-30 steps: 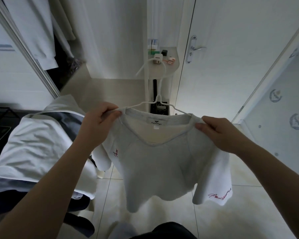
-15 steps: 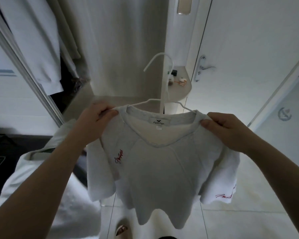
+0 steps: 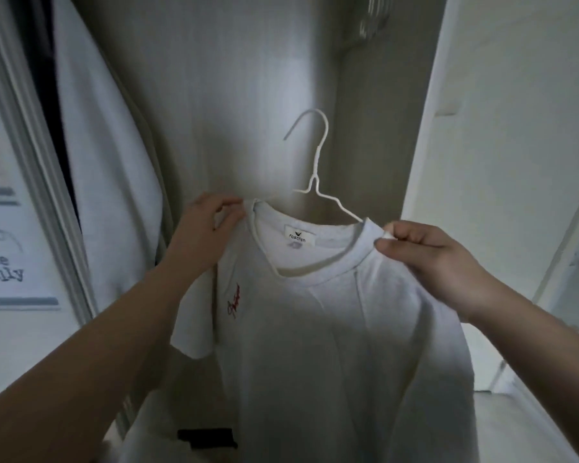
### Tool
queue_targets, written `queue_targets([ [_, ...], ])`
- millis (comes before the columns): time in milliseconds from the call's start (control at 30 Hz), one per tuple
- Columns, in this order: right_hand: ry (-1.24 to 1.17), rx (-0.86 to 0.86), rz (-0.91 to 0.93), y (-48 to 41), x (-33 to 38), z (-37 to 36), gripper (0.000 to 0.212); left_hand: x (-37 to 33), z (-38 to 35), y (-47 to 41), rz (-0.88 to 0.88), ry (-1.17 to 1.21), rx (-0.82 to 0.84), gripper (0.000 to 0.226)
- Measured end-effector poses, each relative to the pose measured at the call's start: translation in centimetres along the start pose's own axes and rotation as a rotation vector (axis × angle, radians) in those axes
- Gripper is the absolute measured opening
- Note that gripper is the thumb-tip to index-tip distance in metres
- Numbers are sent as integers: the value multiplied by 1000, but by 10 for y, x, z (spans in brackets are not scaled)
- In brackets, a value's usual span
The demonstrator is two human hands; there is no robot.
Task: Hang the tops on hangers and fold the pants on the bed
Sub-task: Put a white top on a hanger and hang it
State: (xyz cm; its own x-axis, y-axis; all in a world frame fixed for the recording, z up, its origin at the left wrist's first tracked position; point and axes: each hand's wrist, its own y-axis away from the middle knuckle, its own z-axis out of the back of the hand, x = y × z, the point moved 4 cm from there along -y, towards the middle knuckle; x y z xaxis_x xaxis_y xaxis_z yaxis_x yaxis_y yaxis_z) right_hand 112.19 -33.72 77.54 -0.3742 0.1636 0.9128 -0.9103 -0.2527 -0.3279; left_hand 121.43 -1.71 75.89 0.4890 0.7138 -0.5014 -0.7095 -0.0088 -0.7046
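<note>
shirt: we see a pale grey t-shirt (image 3: 331,329) filling the centre and lower half of the frame. its front faces us and its body droops to the bottom edge.
hanger: a white wire hanger (image 3: 316,168) sits inside the neck. its hook stands up in the upper centre of the frame and catches on nothing we can see. its right arm slopes down into the collar.
left hand: the left hand (image 3: 204,232), at centre left, grips the shirt's shoulder beside the collar, with fingers and thumb curled on the cloth.
right hand: the right hand (image 3: 438,259), at centre right, pinches the other shoulder at the collar rim between thumb and bent fingers.
tag: a small white tag (image 3: 296,236) shows inside the back of the collar, between the 2 hands.
stitching: red stitching (image 3: 233,300) runs down the chest, left of centre, near 1 short sleeve.
behind: a pale grained panel (image 3: 214,95) fills the upper centre, behind the hook.
upper left: a white garment (image 3: 107,162) hangs beside a pale door frame (image 3: 30,162).
far left: a printed sheet (image 3: 0,262) carries dark letters too blurred for us to read.
right side: a white door (image 3: 515,128).
bottom: there is a dark shape (image 3: 208,437) left of centre, and we cannot tell what it is.
</note>
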Motion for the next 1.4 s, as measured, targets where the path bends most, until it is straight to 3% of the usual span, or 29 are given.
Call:
queue_targets([
  [267,-28,-161,33,-110,66,-43,35,-21,44,-80,-69,145,9,20],
  [367,-32,-230,59,-158,95,-54,18,-37,59,-100,-109,183,52,14],
  [433,-11,-272,79,-191,114,-59,21,-50,67,-110,-155,202,60,14],
  [567,37,-334,140,-251,155,-70,8,-67,77,-130,-215,189,110,26],
  [800,13,-365,239,-350,209,-82,37,-74,75,-185,-110,-123,108,57],
  [867,7,-371,274,-379,221,-84,30,-73,70,-205,-98,-240,105,54],
  [967,-14,-367,304,-421,239,-84,12,-66,66,-239,-87,-386,-2,29],
  [1133,-52,-358,318,-485,251,-78,20,-43,75,-280,-72,-469,-98,39],
  [1267,-48,-347,344,-526,256,-79,22,-27,91,-306,-86,-531,-142,22],
  [1400,-24,-359,326,-549,262,-82,4,-14,99,-329,-73,-576,-153,23],
])
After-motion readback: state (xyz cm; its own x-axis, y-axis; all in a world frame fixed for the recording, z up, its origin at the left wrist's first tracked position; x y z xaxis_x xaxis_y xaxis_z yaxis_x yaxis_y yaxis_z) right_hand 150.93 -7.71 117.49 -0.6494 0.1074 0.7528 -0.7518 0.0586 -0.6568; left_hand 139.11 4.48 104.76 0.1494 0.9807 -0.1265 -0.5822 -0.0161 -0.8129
